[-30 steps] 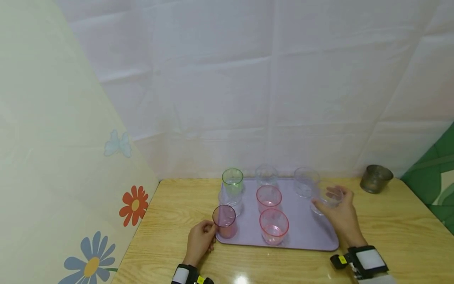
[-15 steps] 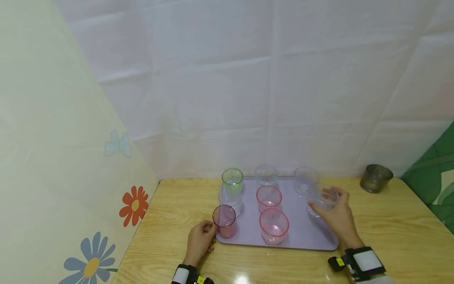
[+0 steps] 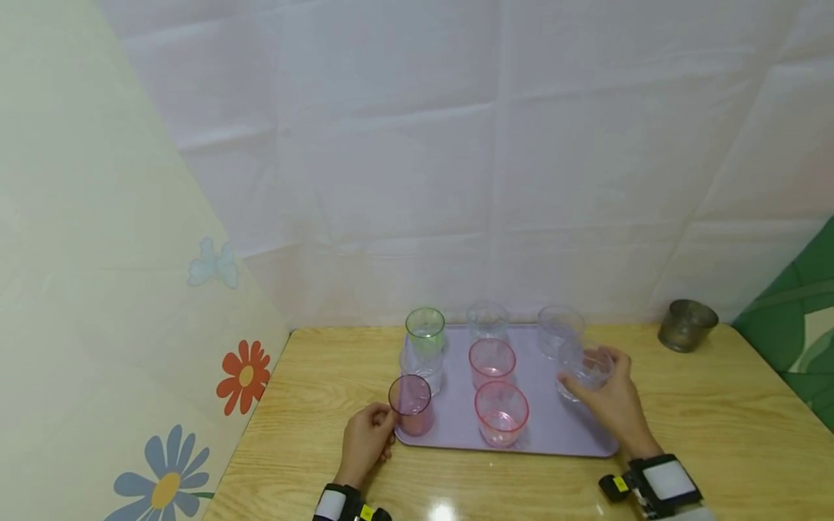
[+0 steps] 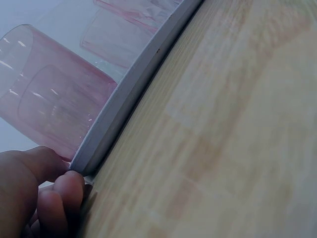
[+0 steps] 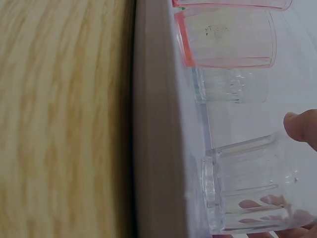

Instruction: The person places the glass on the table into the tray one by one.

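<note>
A lavender tray (image 3: 554, 430) lies on the wooden table with several plastic cups standing upright on it. With thumb and curled fingers my left hand (image 3: 366, 441) pinches the tray's near left corner, beside a purple-pink cup (image 3: 412, 409). My right hand (image 3: 615, 396) grips a clear cup (image 3: 580, 375) at the right side of the tray, thumb on the near left and fingers behind. In the right wrist view that clear cup (image 5: 247, 186) has its base right at the tray surface, and the fingers show through its wall.
Two pink-rimmed cups, one nearer (image 3: 502, 416) and one farther (image 3: 491, 362), stand mid-tray. A green-rimmed cup (image 3: 425, 329) and more clear cups fill the back and left. A smoky dark cup (image 3: 687, 325) sits on the table at right. A white cloth (image 3: 391, 181) hangs behind.
My right hand has slid left across the tray with the clear cup. The left hand holds its place at the tray corner.
</note>
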Demonstrator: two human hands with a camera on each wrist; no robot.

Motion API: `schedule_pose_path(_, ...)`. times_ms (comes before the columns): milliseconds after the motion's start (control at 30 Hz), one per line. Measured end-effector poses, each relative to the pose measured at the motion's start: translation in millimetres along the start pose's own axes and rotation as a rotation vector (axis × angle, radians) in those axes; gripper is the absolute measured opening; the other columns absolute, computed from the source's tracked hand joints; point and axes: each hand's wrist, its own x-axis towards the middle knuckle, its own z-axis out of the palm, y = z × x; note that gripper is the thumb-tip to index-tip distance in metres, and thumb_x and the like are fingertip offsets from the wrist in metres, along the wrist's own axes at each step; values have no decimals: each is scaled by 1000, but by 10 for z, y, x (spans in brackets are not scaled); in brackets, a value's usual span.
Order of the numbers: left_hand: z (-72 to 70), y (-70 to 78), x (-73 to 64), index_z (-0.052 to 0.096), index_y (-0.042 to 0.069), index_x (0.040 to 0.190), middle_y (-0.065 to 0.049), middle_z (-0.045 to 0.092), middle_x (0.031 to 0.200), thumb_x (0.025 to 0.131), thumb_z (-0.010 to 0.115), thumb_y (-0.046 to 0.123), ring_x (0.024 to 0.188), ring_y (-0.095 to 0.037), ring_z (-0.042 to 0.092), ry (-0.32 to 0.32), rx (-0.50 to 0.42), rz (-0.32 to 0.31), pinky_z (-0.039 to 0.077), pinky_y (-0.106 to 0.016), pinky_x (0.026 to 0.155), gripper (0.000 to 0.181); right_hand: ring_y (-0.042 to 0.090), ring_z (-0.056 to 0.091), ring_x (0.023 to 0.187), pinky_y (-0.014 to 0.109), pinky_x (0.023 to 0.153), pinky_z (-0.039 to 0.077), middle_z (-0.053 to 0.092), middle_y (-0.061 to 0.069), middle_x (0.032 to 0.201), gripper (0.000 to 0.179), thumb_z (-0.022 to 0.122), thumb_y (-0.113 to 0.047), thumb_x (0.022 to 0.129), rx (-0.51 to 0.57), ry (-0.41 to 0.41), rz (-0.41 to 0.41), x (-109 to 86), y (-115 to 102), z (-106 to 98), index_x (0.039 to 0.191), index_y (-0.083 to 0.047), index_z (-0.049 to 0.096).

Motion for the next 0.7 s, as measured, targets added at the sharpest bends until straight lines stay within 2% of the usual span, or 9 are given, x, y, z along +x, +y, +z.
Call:
schedule_pose_path(333,-7,9,-4,66,11,94,0,60,56,90,65,22,34,-13,52,-2,-4,-4,49,-31,31,11,44,47,117,60,95,37,49,30,133,96,79,-39,77,-21,12,-15,-9,1,23,141,1,19)
schedule_pose_path(700,-5,8,-3,67,11,94,-1,61,56,90,66,24,34,-14,53,-11,-4,-9,49,-30,31,13,49,44,120,66,98,34,46,33,134,101,80,-42,76,-56,-9,-9,16,41,56,142,3,17)
